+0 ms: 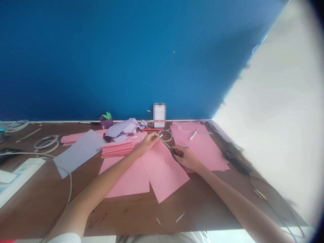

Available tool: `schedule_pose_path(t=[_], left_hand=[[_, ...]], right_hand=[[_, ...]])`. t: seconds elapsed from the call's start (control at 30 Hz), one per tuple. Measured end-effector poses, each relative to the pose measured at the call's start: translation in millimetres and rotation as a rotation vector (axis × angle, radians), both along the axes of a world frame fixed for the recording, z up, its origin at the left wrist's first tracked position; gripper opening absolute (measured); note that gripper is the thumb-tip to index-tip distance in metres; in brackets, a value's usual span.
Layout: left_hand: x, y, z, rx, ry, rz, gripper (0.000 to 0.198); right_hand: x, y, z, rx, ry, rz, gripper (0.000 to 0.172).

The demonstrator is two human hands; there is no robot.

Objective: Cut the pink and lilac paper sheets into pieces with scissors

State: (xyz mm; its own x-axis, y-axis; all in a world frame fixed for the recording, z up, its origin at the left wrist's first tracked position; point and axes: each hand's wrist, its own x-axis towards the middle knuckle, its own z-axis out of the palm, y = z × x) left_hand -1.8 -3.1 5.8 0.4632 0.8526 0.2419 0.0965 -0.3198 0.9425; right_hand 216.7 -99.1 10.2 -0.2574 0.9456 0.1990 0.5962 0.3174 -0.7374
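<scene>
My left hand (pixel 149 141) pinches a small white strip, likely tape or paper, above the pink sheets (pixel 162 168) on the brown table (pixel 131 212). My right hand (pixel 186 157) is closed round the dark handles of scissors (pixel 169 147), whose blades point up-left to the strip. A roll of tape (pixel 167 135) lies just behind the hands. To the left of my left hand sits a stack of folded pink paper (pixel 116 149).
A lilac sheet (pixel 78 152) and crumpled lilac paper (pixel 125 128) lie to the left, with tape rolls (pixel 47 141) and a white cable (pixel 68 182). A marker (pixel 193 134) rests on pink paper at right. Dark cables (pixel 235 157) run along the white wall. Small scraps (pixel 180 217) lie near the front edge.
</scene>
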Motion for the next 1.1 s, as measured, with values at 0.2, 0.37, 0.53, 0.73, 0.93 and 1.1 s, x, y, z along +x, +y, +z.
schedule_pose_path(t=[0.2, 0.37, 0.53, 0.73, 0.93, 1.1], left_hand=[[-0.1, 1.8, -3.8, -0.006, -0.011, -0.009, 0.025], [0.1, 0.4, -2.2, -0.005, -0.012, -0.013, 0.026], [0.1, -1.6, 1.4, -0.008, -0.004, -0.007, 0.027], [-0.4, -1.4, 2.1, -0.028, -0.001, -0.005, 0.028], [0.2, -1.4, 1.7, -0.033, -0.008, -0.012, 0.028], [-0.1, -0.9, 0.2, -0.038, -0.005, -0.003, 0.028]], right_hand=[[-0.6, -1.6, 3.0, -0.008, 0.001, 0.023, 0.027], [-1.0, -1.3, -0.3, 0.017, -0.013, -0.014, 0.026], [-0.2, 0.3, -4.0, 0.025, -0.039, -0.034, 0.026], [1.1, 0.6, -1.1, 0.027, -0.044, -0.012, 0.025], [2.6, 2.2, -1.8, 0.035, 0.013, -0.029, 0.028], [2.8, 3.8, -4.2, -0.021, 0.17, -0.009, 0.029]])
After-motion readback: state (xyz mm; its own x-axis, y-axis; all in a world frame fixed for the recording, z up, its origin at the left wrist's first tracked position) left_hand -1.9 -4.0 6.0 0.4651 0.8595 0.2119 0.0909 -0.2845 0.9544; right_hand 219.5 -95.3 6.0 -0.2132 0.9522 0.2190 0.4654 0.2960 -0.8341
